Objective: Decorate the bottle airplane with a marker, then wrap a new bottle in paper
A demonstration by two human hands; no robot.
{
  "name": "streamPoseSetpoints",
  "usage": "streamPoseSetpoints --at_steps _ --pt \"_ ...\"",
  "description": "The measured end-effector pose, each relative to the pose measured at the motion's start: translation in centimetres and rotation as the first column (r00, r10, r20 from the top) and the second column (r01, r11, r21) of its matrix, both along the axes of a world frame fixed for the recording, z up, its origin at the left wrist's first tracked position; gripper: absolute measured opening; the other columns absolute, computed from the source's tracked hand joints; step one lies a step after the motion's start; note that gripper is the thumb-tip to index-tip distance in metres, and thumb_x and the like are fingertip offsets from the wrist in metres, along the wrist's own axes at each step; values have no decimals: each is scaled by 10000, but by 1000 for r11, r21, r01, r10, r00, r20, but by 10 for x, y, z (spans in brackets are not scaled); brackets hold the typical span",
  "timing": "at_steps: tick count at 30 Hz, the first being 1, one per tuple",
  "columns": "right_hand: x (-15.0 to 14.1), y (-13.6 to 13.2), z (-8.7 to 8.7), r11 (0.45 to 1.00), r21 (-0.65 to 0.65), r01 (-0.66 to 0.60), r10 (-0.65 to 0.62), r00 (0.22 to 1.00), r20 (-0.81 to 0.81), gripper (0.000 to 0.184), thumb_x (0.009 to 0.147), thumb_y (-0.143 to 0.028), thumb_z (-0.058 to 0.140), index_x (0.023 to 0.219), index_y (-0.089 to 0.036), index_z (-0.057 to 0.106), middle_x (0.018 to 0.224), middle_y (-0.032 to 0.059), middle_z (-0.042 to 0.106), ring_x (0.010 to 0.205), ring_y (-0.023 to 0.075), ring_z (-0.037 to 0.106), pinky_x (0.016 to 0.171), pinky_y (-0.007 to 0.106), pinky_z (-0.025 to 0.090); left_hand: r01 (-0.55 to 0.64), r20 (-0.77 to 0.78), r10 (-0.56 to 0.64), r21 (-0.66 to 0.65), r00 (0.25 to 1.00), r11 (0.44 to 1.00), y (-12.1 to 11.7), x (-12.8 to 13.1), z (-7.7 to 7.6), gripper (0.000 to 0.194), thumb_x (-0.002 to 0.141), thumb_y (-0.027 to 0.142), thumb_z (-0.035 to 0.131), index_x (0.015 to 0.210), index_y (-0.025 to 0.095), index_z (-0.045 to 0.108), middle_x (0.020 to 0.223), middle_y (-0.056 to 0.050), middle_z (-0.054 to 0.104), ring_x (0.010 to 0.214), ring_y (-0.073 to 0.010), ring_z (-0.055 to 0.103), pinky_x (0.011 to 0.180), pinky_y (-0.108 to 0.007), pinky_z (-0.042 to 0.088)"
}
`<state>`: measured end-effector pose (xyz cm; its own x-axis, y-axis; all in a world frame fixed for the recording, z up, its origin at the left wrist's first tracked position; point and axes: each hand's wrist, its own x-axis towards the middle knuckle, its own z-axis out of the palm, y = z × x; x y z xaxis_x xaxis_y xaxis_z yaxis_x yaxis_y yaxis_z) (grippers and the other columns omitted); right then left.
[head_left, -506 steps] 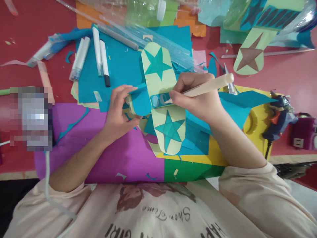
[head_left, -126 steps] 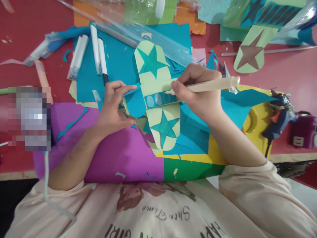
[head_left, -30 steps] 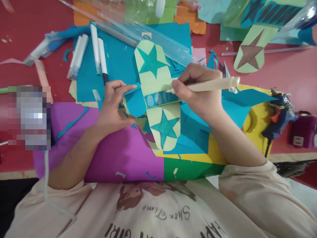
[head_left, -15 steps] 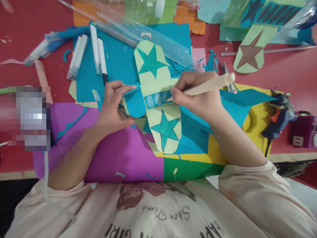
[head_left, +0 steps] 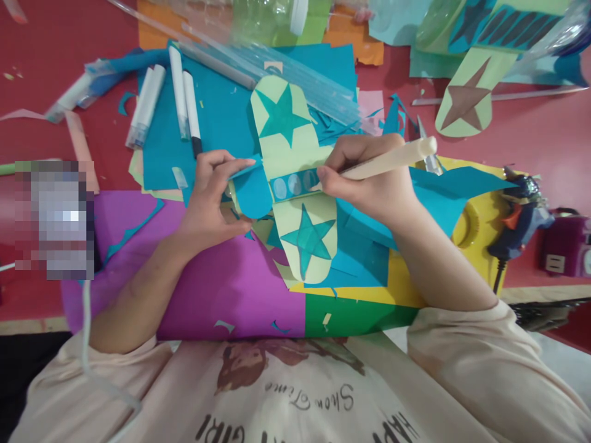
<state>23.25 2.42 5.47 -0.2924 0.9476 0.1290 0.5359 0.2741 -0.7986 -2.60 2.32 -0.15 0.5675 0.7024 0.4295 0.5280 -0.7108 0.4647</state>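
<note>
A pale-yellow paper airplane [head_left: 289, 159] lies across blue paper, with a green star on each wing. Along its body runs a blue strip [head_left: 295, 183] with a row of light circles. My right hand [head_left: 376, 184] grips a cream-coloured marker [head_left: 392, 159] near its tip, which is at the circle nearest that hand. At the plane's other end is a rounded blue paper tail [head_left: 253, 195]. My left hand [head_left: 207, 206] pinches a raised blue flap there between fingertips, its thumb resting lower, beside the tail.
White markers [head_left: 145, 107] lie on the blue sheet to the left. Clear plastic strips [head_left: 295, 77] cross behind the plane. Scissors [head_left: 429, 154] and a glue gun [head_left: 517, 215] are to the right. A second paper piece with a brown star [head_left: 468, 98] sits at the back right.
The plane's lower wing has shifted very slightly up and left. Both hands keep nearly the same place and grip.
</note>
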Motion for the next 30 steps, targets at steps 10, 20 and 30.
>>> streamPoseSetpoints --at_steps 10,20,30 --pt "1 1 0 1000 -5 6 -6 1000 5 294 774 -242 614 551 -224 423 539 -28 479 528 103 432 490 260 389 -3 27 4 -16 1000 1000 0 0 -1 636 784 406 629 1365 254 417 1146 -77 405 1147 -272 511 929 -481 535" --pt "0 1 1 1000 3 20 -19 999 -34 326 766 -302 603 535 -235 383 531 -20 482 506 104 408 481 269 382 0 -16 0 2 1000 1000 0 0 0 627 807 451 591 1369 260 386 1146 -79 398 1137 -276 523 903 -487 550" --pt "2 1 1 1000 17 9 -9 1000 -2 304 789 -318 589 559 -232 408 548 -16 488 526 113 432 501 280 412 1 7 -1 20 1000 1000 0 1 0 622 792 415 601 1361 250 409 1139 -80 399 1134 -270 516 886 -454 553"
